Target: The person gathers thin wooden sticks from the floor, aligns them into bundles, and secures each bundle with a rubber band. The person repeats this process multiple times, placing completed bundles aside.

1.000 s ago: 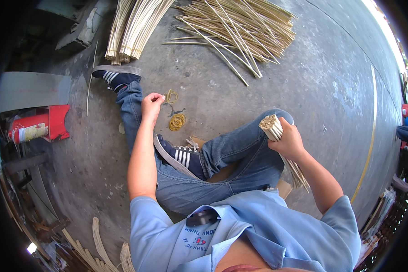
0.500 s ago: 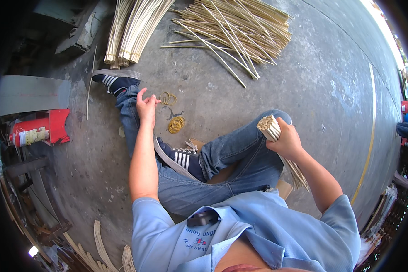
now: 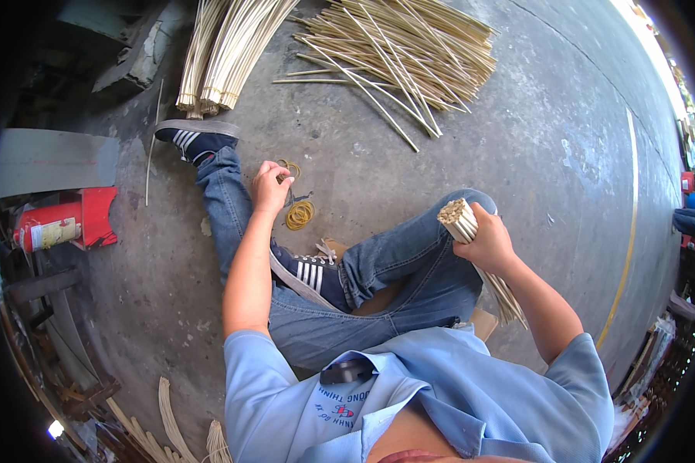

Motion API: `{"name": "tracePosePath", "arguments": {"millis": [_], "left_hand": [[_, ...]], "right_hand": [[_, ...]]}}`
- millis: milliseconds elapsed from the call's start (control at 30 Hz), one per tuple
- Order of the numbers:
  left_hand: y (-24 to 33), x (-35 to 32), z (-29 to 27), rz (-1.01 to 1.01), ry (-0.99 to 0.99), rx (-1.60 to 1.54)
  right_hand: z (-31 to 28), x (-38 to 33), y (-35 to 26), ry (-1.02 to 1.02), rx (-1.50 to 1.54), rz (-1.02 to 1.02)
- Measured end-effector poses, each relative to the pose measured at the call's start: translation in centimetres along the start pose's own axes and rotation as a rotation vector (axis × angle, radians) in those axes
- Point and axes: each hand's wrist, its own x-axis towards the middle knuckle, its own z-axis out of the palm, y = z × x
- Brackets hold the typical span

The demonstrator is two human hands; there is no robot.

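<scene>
My right hand (image 3: pixel 488 238) grips a bundle of thin pale sticks (image 3: pixel 459 219) beside my bent right knee. The bundle's cut ends face up, and its far ends splay out below the wrist. My left hand (image 3: pixel 270 190) is over the floor by my outstretched left leg, thumb and fingertips drawn together. Right against those fingertips lie a few loose yellowish rubber bands (image 3: pixel 295 169), partly covered by the hand; whether one is pinched cannot be made out. A thicker coil of rubber bands (image 3: pixel 300 215) rests on the concrete just below.
Tied bundles of pale sticks (image 3: pixel 232 65) stand past my left shoe. A heap of loose sticks (image 3: pixel 409 54) spreads across the floor ahead. A red fire extinguisher (image 3: pixel 54 225) is at the left, with more pale sticks (image 3: pixel 170 420) at the lower left.
My left hand has moved right toward the rubber bands, and its spread fingers have drawn together. The right hand keeps its grip on the stick bundle, almost unmoved.
</scene>
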Motion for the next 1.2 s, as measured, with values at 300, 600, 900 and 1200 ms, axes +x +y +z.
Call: {"name": "tracePosePath", "arguments": {"millis": [300, 600, 900, 1200], "left_hand": [[-0.4, 0.3, 0.1, 0.069, 0.04, 0.01], [0.2, 0.2, 0.6, 0.016, -0.046, 0.018], [-0.7, 0.7, -2.0, 0.039, 0.007, -0.106], [5.1, 1.0, -2.9, -0.013, -0.242, -0.835]], "right_hand": [[-0.1, -0.1, -0.3, -0.002, -0.018, 0.001], [-0.4, -0.4, 0.1, -0.007, -0.025, 0.011], [0.3, -0.2, -0.7, -0.006, -0.058, -0.014], [-0.6, -1.6, 1.5, -0.028, -0.081, 0.083]]}}
